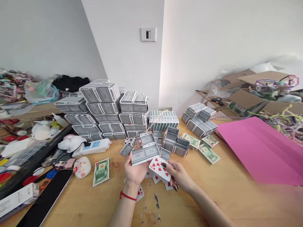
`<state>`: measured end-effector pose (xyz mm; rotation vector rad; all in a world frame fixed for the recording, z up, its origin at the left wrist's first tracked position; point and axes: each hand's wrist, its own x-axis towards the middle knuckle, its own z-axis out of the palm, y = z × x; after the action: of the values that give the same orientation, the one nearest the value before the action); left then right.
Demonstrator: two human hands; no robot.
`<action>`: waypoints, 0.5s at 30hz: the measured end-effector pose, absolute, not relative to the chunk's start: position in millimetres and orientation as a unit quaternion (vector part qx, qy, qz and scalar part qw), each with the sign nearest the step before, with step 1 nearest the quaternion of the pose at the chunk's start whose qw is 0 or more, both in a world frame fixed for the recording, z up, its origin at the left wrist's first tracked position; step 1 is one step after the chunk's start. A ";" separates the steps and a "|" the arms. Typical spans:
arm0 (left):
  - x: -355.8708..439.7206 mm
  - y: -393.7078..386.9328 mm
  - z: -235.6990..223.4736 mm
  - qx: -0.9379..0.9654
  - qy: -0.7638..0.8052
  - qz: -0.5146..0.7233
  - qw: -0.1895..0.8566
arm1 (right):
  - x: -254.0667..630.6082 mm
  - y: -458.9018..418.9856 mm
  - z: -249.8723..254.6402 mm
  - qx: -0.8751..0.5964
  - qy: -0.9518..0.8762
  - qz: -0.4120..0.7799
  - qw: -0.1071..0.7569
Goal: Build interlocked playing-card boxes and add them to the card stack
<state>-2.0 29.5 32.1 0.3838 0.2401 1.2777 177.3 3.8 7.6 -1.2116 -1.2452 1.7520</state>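
In the middle of the head view, my left hand (136, 170) grips a block of folded playing cards (145, 150) with grey patterned backs. My right hand (180, 175) pinches a flat playing card (161, 168), the eight of hearts, face up close to the block's lower right side. Under my hands lie several loose cards (140, 193), partly hidden. Just beyond, an open folded-card piece (175, 142) stands on the table, with more loose cards (127, 149) around it.
Stacked card blocks (101, 107) rise at the back left, with another stack (199, 118) at the right. Green card boxes (101, 171) lie about the wooden table (189, 208). A power strip (94, 146), black tablet-like slab (47, 198) and pink sheet (260, 151) flank the work area.
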 end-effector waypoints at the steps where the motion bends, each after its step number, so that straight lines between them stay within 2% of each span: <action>1: -1.8 29.5 32.0 0.167 0.110 0.595 0.778 | 176.9 3.9 7.7 -0.468 -0.472 0.666 0.338; 8: -7.3 30.2 32.3 0.101 0.119 0.573 0.805 | 177.1 5.9 8.7 -0.495 -0.458 0.616 0.406; 15: -16.9 32.5 29.2 0.188 0.220 0.553 0.781 | 180.9 9.7 13.0 -0.525 -0.480 0.558 0.427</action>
<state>-16.9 32.5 29.2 0.4055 0.4752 1.1940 180.9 9.7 13.0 -1.3119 -1.1997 1.3943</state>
